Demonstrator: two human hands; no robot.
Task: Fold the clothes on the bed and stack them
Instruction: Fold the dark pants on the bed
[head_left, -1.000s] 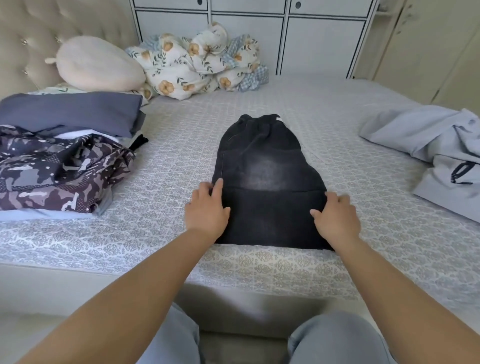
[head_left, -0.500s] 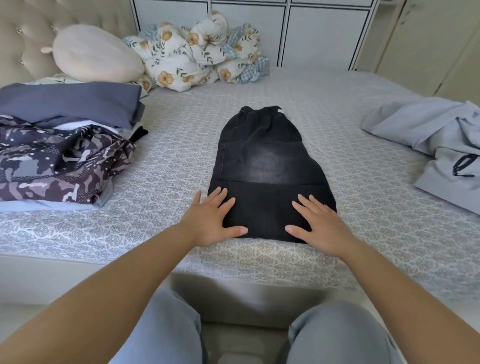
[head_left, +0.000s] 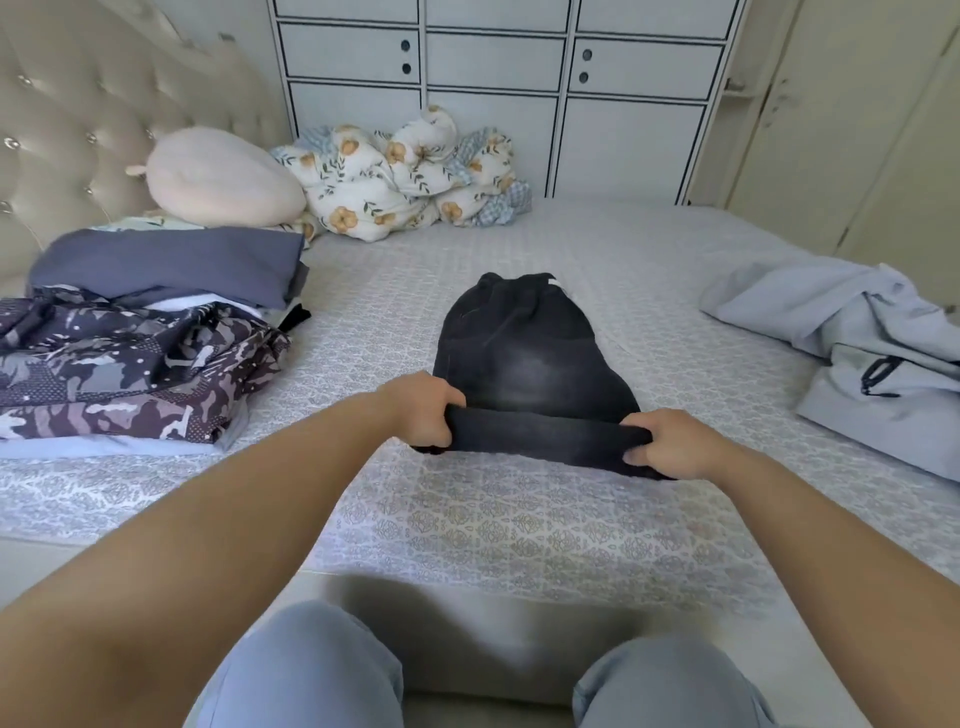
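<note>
Black faded jeans (head_left: 524, 358), folded lengthwise, lie in the middle of the bed (head_left: 509, 525) with the waistband far from me. My left hand (head_left: 423, 410) grips the near left corner of the jeans. My right hand (head_left: 670, 441) grips the near right corner. Between them the near edge is lifted off the sheet and rolled up a little. A stack of folded clothes (head_left: 130, 332) sits at the left, camouflage print in front and a blue-grey piece on top. A light blue hoodie (head_left: 857, 353) lies crumpled at the right.
A cream pillow (head_left: 218, 179) and a bunched floral blanket (head_left: 395, 182) rest at the head of the bed, by the tufted headboard (head_left: 88, 104). White cabinets (head_left: 493, 93) stand behind. My knees in grey trousers (head_left: 322, 670) are at the near bed edge.
Both hands went from lying flat on the jeans' near end to gripping its two corners, and the near edge has lifted off the sheet. The camera has tilted up.
</note>
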